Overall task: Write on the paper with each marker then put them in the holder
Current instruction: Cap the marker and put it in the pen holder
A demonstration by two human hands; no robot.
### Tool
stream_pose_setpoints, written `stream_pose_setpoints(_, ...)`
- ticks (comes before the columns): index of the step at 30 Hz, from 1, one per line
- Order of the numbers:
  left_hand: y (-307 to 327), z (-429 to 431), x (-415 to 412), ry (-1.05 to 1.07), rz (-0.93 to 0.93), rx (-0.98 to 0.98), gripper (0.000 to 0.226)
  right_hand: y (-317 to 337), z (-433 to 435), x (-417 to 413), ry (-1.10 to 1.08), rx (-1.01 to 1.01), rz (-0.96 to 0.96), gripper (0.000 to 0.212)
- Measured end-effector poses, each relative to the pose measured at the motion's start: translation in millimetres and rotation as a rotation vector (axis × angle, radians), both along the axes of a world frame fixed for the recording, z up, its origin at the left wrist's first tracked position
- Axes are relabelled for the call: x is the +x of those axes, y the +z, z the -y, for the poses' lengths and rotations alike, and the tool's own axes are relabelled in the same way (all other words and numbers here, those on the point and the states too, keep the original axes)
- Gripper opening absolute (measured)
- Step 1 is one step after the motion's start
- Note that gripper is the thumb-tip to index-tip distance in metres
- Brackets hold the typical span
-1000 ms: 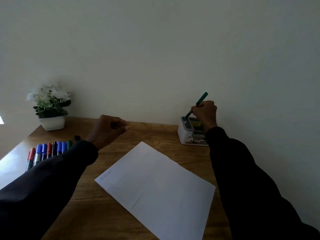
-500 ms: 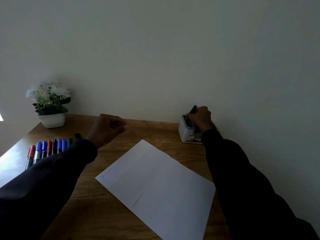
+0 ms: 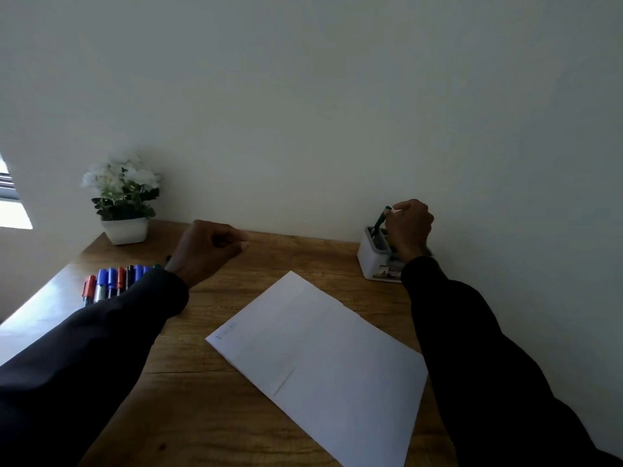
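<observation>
Wood-grain table [image 3: 209, 399] meets a plain wall, with a white square flower pot [image 3: 125, 230] and a row of capped markers [image 3: 114, 281]. The left hand [image 3: 205, 251] hangs clenched and empty. Creased white paper [image 3: 320, 358] bears faint, unreadable marks. In the white holder [image 3: 371, 257], label illegible, leans a green marker [image 3: 381, 220], its top pinched by the right hand [image 3: 409, 227].

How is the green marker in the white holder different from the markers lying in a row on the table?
The dark green marker stands tilted in the white holder; the row of capped markers lies flat on the wooden table. The right hand pinches the green one; the left hand holds none of the row. It is green; the row mixes red, blue and black caps. All are markers.
</observation>
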State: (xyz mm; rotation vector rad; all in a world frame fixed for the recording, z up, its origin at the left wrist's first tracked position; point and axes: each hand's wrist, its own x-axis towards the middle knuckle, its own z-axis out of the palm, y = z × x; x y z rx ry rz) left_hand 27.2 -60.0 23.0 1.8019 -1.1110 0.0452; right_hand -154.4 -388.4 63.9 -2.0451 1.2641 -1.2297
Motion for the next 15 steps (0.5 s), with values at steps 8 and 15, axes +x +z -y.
stream_pose_setpoints(8, -2.8, -34.3, 4.9, 0.047, -0.029, 0.011, 0.013, -9.9, -77.9, 15.6, 0.35, 0.147, 0.105, 0.006)
stream_pose_setpoints(15, -14.3, -90.4, 9.1, 0.132, -0.19, -0.008, 0.017, -42.1, -158.8, 47.8, 0.785, 0.295, -0.068, 0.003)
